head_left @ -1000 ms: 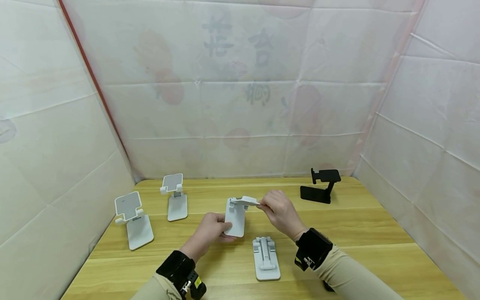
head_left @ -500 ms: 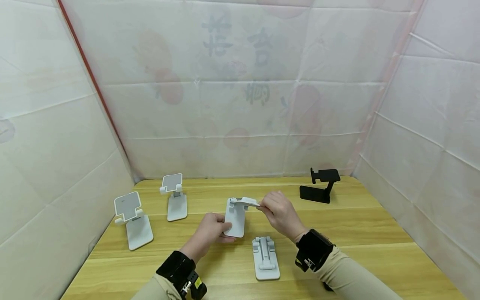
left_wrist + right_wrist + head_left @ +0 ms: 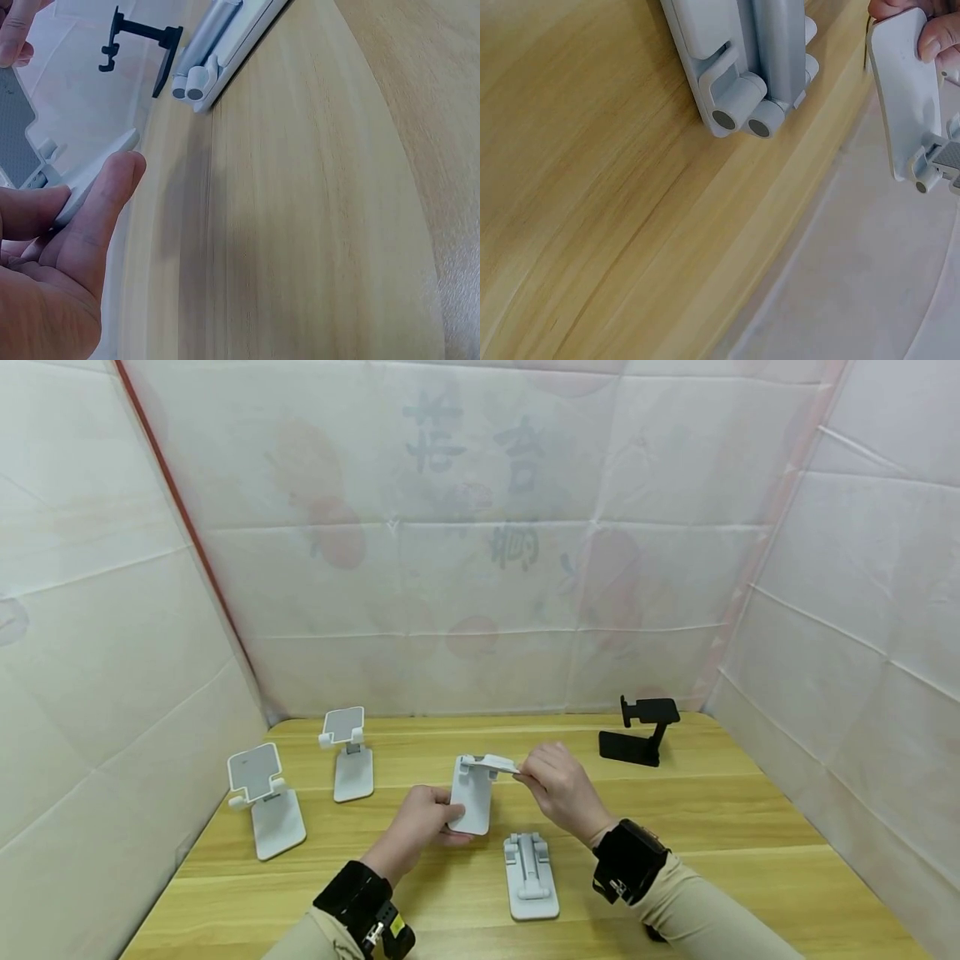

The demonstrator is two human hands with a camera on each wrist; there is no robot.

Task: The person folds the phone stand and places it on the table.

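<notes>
A white phone stand (image 3: 472, 792) stands on the wooden table (image 3: 750, 827) at the middle. My left hand (image 3: 423, 822) grips the near end of its base plate (image 3: 904, 90), thumb and fingers on either side. My right hand (image 3: 558, 785) pinches the edge of its raised top plate (image 3: 491, 763), which lies about level. In the left wrist view the left hand's fingers (image 3: 97, 199) curl round the base edge. A second white stand (image 3: 531, 877) lies folded flat on the table just in front of both hands.
Two white stands (image 3: 266, 802) (image 3: 350, 752) stand unfolded at the left. A black stand (image 3: 641, 731) stands at the back right. White sheeting walls (image 3: 487, 568) close in the table on three sides.
</notes>
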